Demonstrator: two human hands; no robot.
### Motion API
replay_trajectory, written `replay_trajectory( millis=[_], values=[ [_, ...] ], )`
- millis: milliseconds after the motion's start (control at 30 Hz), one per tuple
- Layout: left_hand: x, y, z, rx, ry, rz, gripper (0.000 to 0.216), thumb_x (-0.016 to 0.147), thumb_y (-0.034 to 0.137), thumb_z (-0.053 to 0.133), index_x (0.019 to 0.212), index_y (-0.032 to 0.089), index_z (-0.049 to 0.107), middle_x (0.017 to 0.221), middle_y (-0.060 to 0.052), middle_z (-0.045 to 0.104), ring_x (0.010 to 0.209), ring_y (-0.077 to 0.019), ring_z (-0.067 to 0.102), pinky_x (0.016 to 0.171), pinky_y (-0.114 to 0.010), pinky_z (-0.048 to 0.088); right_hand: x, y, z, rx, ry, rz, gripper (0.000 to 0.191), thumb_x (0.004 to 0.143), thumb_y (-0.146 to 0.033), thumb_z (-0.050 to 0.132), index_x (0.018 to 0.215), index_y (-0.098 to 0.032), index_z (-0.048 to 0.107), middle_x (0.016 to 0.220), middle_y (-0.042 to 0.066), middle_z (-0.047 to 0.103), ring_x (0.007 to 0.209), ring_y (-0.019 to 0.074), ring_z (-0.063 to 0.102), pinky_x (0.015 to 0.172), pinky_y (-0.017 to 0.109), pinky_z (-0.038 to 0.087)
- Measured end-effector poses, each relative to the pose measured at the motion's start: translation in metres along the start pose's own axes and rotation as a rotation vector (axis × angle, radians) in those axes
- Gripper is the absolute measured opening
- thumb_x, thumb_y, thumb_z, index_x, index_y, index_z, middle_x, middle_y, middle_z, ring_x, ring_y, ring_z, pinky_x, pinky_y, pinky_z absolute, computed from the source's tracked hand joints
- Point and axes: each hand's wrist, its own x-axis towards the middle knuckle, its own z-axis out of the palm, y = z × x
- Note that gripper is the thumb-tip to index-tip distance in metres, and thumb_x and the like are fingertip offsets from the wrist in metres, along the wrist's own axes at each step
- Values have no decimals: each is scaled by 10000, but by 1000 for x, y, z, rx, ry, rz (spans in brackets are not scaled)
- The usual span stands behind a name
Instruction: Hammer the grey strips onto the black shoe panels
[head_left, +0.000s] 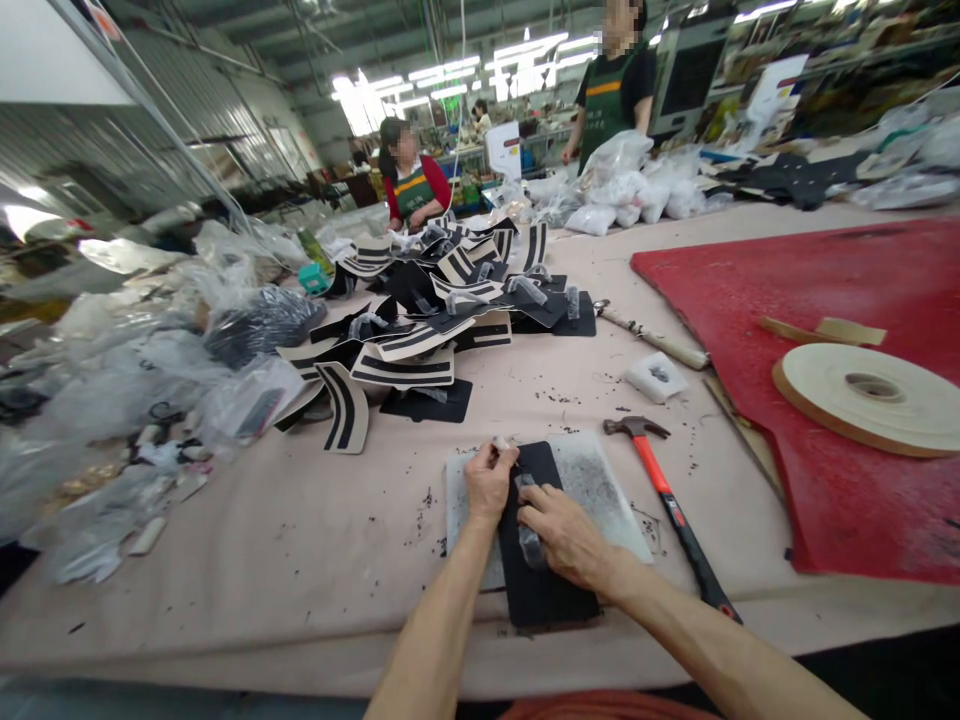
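A black rectangular panel (551, 595) lies on a pale, speckled board (600, 485) in front of me. A handle wrapped in clear plastic (531, 548) runs along the middle of the panel. My right hand (566, 530) has its fingers curled over the upper part of this handle. At the panel's far left corner, my left hand (487, 485) is closed in a pinch; a small pale bit shows at its fingertips, too small to name. To the right of the board lies a claw hammer (667, 500) with a red and black grip.
Black and cream striped pieces (405, 365) are heaped farther back. Plastic bags (247, 400) crowd the left side. A roll of tape (885, 395) rests on a red sheet (840, 520) at right. Near it are a rod (660, 340) and a white packet (656, 376). Two people stand beyond the table.
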Motion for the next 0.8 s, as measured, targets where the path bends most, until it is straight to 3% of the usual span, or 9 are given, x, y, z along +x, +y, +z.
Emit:
replay_trajectory(
  millis=[67,167,300,400,500,600,700,800],
  values=[
    [4,1,1,-199,115,-106,308,765,455,708,791,155,644,701,-19,689,666,-159,668,662,-267,550,0,4,-4,-96,-5,16,286,811,5,475,987,-167,622,1113,92,622,896,201,540,793,324,395],
    [9,17,-5,-391,247,-162,362,721,463,743,817,134,628,721,-42,701,679,-176,706,668,-299,583,5,9,-31,-250,0,141,238,811,-20,481,951,-146,627,1074,130,641,831,211,583,744,341,373],
    [19,56,-31,-442,376,-50,349,712,423,774,833,126,639,721,-35,707,657,-170,718,663,-289,584,18,5,-75,-327,-19,384,139,839,-109,514,901,-147,632,901,143,669,759,246,633,702,356,368],
    [21,72,-47,-374,339,50,336,745,415,773,884,129,665,755,-41,728,683,-164,718,671,-275,582,25,-3,-87,-275,-35,508,164,913,-269,530,984,-151,619,855,146,701,756,275,675,662,343,387],
    [13,64,-44,-249,220,41,321,769,422,769,883,134,683,760,-44,737,684,-159,707,676,-264,578,24,-7,-72,-165,-56,615,267,953,-402,535,1029,-155,601,836,130,722,746,273,700,625,321,408],
    [3,42,-27,-195,91,8,292,768,403,770,856,139,685,750,-33,727,690,-160,700,691,-265,574,16,-6,-42,-61,4,657,265,994,-356,486,1103,-145,603,958,130,736,857,255,718,687,308,459],
    [-1,28,-9,-210,-25,1,260,775,383,756,855,148,680,774,-30,723,727,-164,696,707,-264,563,9,-4,-18,-33,117,619,331,1026,-284,407,1269,-117,556,1128,146,707,987,235,702,788,301,487],
    [2,23,3,-204,-124,4,238,786,371,741,877,158,681,800,-30,727,757,-165,694,737,-268,552,9,-3,-7,-54,147,565,369,1040,-284,357,1300,-109,550,1135,149,695,958,232,698,787,307,491]
  ],
)
